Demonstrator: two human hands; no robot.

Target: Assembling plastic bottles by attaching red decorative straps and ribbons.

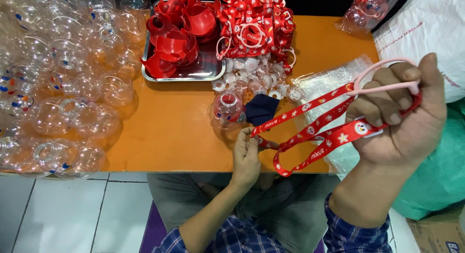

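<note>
Right hand [404, 122] grips a pink ring [382, 88] and red strap [310, 132], fingers curled tight; left hand [245, 158] pinches the strap's far end above the tabletop [169, 132].

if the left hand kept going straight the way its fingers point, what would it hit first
Probably the dark blue cloth piece just beyond the left hand, with the small clear bottle right beside it; depth is hard to judge, so the hand might pass above them.

Orange table [169, 132] bears clear bottles [63, 78], steel tray [193, 74], white rings [256, 78].
</note>
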